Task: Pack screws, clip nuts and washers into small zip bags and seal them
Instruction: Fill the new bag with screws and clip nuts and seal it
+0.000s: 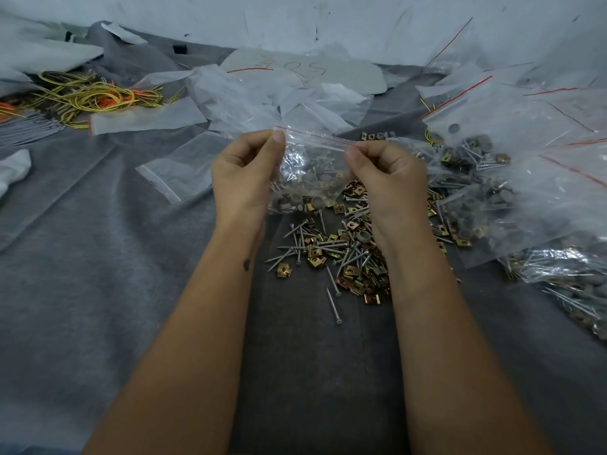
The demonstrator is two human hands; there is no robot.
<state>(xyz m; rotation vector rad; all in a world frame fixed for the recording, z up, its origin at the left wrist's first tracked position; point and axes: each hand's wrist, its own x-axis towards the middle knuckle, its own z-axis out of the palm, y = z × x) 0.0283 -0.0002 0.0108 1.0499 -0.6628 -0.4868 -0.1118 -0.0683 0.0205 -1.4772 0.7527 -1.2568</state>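
Zip bag (308, 172) with screws, clip nuts, washers inside was held up over the loose hardware pile (341, 254) on grey cloth (115, 257). Left hand (244, 177) and right hand (384, 177) each pinched its red-lined top edge. Filled bags (512, 178) lay right.

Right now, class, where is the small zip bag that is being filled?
In the head view the small zip bag hangs centre frame, pinched at its top corners by the left hand and right hand, above the loose pile of screws and clip nuts.
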